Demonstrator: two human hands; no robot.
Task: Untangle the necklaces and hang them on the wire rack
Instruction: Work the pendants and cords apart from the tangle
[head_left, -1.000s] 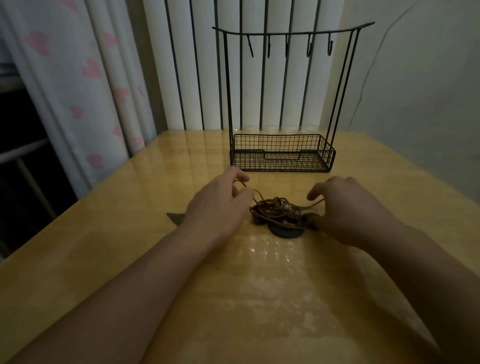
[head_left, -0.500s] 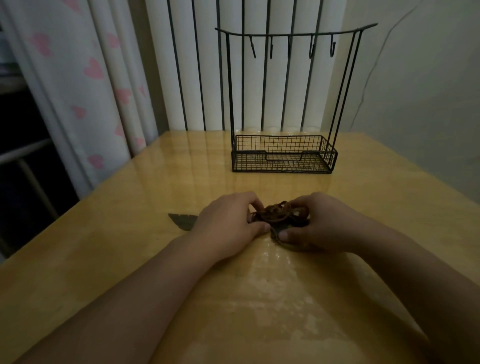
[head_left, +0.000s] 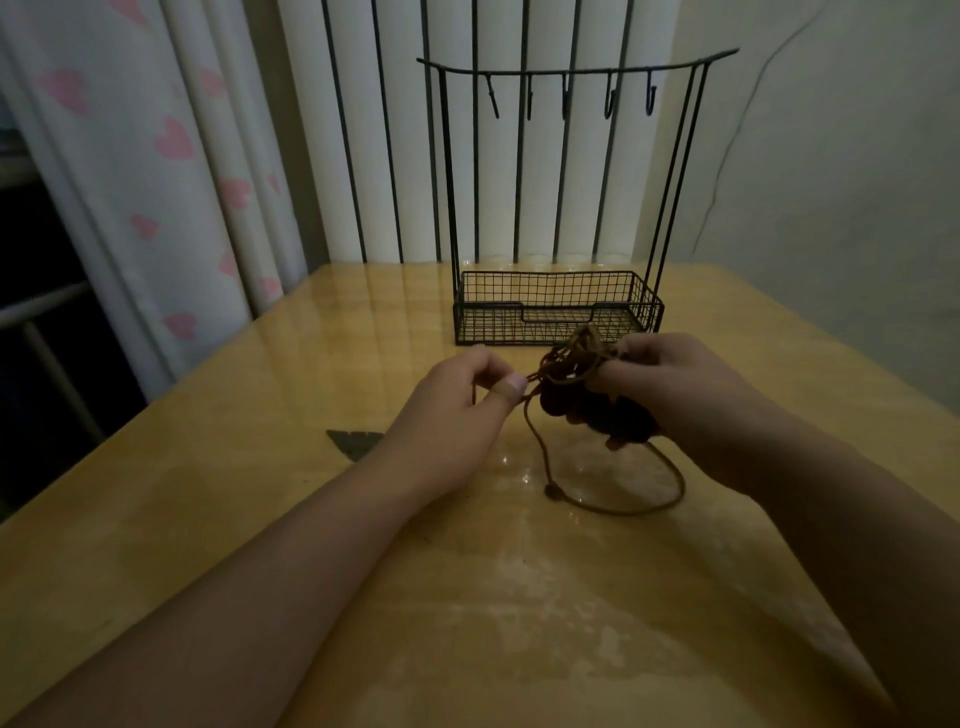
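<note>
One head-worn camera looks forward and down, close over the dim table (head_left: 218, 519), apparently facing the curtained wall (head_left: 156, 182).

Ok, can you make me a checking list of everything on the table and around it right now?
Surface: wooden table, glossy, pale worn patches near the person.
Job's things: tangle of brown necklace cords held above the table; one loop droops onto the table; dark pendants under the right hand. Wire rack stands behind, its five hooks bare.
Clutter: small dark flat triangular piece by the left wrist; what it is I cannot tell.
Hands: left hand pinches a cord; right hand grips the tangle.
Cables: nothing seen.
Surroundings: heart-print curtain at left, window bars behind, wall at right.
</note>
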